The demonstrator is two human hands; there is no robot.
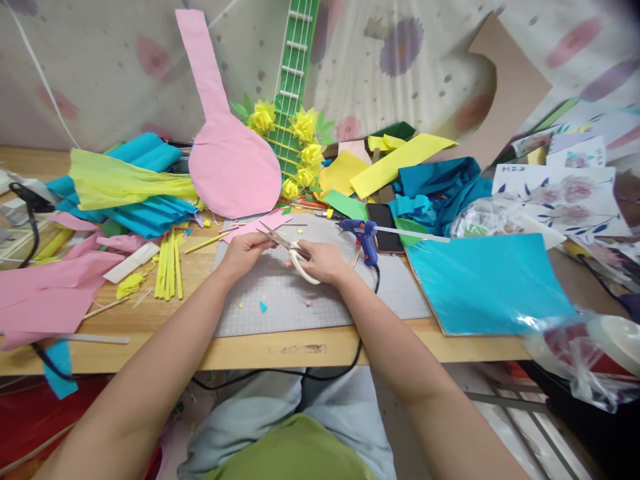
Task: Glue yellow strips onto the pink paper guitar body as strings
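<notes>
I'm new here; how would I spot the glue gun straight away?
Find the grey mat on the table. Near its far edge, past the right hand, lies the glue gun, beside the black phone. Unlike its neighbours, it is dark blue and pistol-shaped, with a long white stick jutting from its back.

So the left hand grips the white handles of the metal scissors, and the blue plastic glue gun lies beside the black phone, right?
Wrong hand: the head view shows the right hand gripping the white handles of the metal scissors. The blue plastic glue gun does lie beside the black phone.
</notes>
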